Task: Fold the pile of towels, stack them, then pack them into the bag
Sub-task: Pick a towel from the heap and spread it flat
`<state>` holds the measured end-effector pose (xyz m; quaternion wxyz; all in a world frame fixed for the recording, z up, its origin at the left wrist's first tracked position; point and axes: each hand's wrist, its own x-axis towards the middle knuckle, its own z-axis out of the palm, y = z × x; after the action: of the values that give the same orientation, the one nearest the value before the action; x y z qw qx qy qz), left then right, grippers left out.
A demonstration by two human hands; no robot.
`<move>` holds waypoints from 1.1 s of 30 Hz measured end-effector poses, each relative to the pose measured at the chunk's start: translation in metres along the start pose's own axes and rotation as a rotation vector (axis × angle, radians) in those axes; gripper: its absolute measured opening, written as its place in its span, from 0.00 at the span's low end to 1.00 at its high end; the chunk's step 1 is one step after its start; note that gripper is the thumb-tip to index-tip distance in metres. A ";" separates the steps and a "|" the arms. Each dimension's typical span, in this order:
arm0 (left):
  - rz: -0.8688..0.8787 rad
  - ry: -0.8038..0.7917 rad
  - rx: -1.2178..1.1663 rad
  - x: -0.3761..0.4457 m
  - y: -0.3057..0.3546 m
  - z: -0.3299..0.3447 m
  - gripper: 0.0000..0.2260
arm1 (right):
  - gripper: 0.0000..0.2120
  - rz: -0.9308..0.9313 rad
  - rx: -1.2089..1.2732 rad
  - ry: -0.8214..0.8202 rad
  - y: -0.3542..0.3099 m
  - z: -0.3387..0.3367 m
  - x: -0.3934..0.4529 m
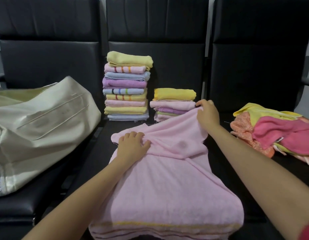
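A cream bag (pixel 41 122) slumps on the left black seat (pixel 20 205), its mouth toward the far left. On the middle seat, against the backrest, stands a tall stack (pixel 127 87) of folded towels in yellow, pink, blue and purple, with a shorter stack (pixel 173 103) just beside it on the right. In front of them a pink towel (pixel 167 179) lies spread, its long axis running from the person toward the stacks, the striped hem nearest the camera. The left hand (pixel 133 144) presses the towel's far left part, fingers loosely curled on the cloth. The right hand (pixel 208 112) pinches the far right corner and holds it lifted just in front of the shorter stack. On the right seat lies an unfolded pile (pixel 274 129) of yellow, orange and bright pink towels.
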<state>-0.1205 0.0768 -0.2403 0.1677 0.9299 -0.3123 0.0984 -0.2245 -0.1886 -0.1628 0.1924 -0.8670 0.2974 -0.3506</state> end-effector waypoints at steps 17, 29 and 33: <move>-0.027 0.042 0.016 0.054 -0.005 0.008 0.20 | 0.15 -0.066 0.121 -0.686 -0.041 -0.019 -0.130; 0.413 -0.152 -0.266 -0.096 -0.032 -0.062 0.24 | 0.06 -0.525 0.136 -0.850 -0.056 -0.030 -0.197; 0.574 -0.241 -0.186 -0.122 -0.055 -0.066 0.24 | 0.06 -0.540 0.083 -0.746 -0.058 -0.017 -0.193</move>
<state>-0.1878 0.2095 -0.2284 0.1792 0.7896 -0.5869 0.0020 -0.3258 -0.0216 -0.2150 0.2227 -0.9718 -0.0431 -0.0640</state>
